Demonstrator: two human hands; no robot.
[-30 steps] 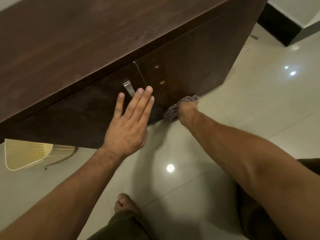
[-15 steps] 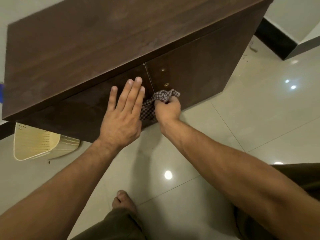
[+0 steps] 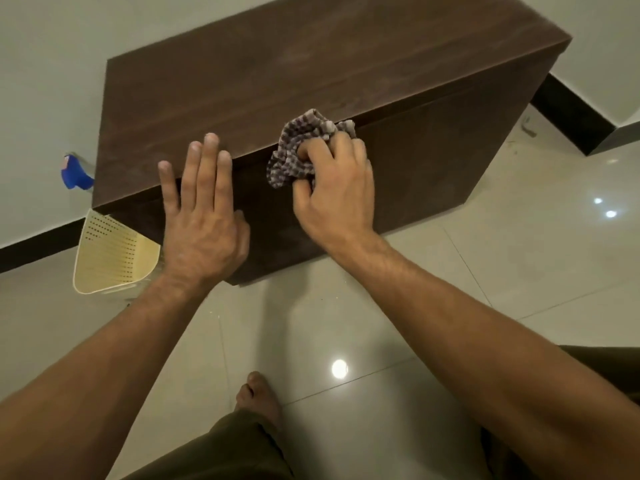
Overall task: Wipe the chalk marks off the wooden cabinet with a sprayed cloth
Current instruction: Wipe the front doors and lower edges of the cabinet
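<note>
A low dark wooden cabinet (image 3: 311,64) stands against the pale wall, seen from above. My right hand (image 3: 336,188) grips a bunched checked cloth (image 3: 298,147) at the cabinet's top front edge, near the middle. My left hand (image 3: 201,216) lies flat with fingers spread against the upper front of the cabinet, its fingertips reaching over the top edge, just left of the cloth. I can make out no chalk marks on the dark wood. The door handle is hidden behind my hands.
A blue-capped spray bottle (image 3: 76,173) stands on the floor by the wall, left of the cabinet. A cream perforated plastic basket (image 3: 110,258) sits at the cabinet's left front corner. Glossy tiled floor (image 3: 519,271) spreads in front; my bare foot (image 3: 258,400) is below.
My right hand has carried the cloth up from the lower door to the top front edge. My left hand slid up too. The view has risen, so the whole cabinet top shows.
</note>
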